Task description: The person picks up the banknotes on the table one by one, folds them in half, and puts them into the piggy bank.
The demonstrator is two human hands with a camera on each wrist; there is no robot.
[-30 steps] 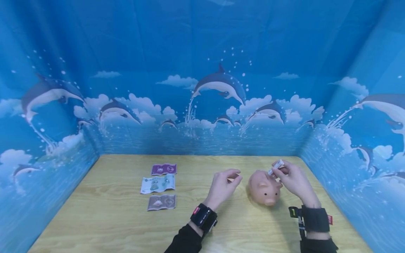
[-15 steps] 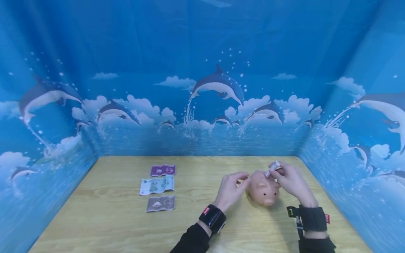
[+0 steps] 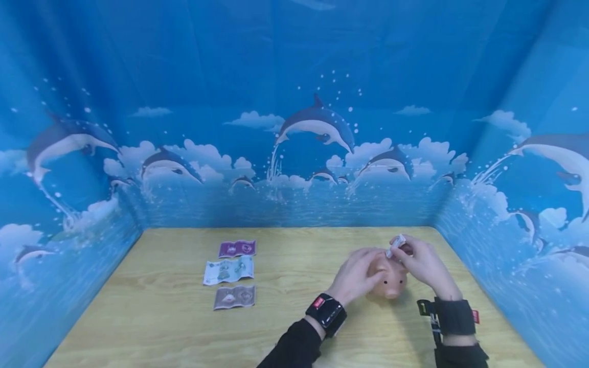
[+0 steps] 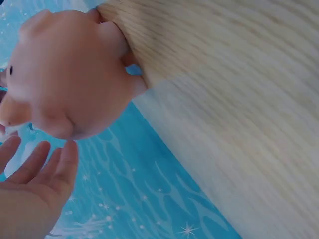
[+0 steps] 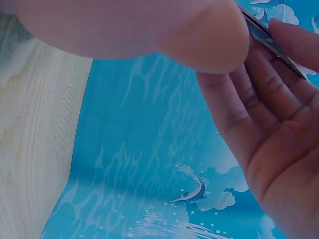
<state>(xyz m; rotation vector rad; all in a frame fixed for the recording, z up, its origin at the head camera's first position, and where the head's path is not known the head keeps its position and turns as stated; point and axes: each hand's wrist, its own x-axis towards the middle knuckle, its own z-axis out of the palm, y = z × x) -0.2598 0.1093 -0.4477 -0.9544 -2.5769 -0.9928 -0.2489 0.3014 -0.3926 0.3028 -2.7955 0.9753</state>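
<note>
banknotes [image 3: 228,270]: print too small | red wristband tag [image 3: 318,302]: unreadable | legible text: none

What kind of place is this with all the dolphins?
Probably an indoor spot set up for table activities, not the sea: a printed dolphin curtain lines the back and sides of a wood-grain table holding a piggy bank.

You have a peach-pink piggy bank [image 4: 75,74], a whitish folded note [image 3: 397,245], a purple note [image 3: 236,249], a pale green-printed note [image 3: 228,270] and a grey-brown note [image 3: 234,297]. Your surface [image 3: 184,327] shows yellowish wood grain; your blue backdrop [image 3: 294,61] bears grey-and-white dolphins [image 3: 322,115] and white clouds [image 3: 257,120].
</note>
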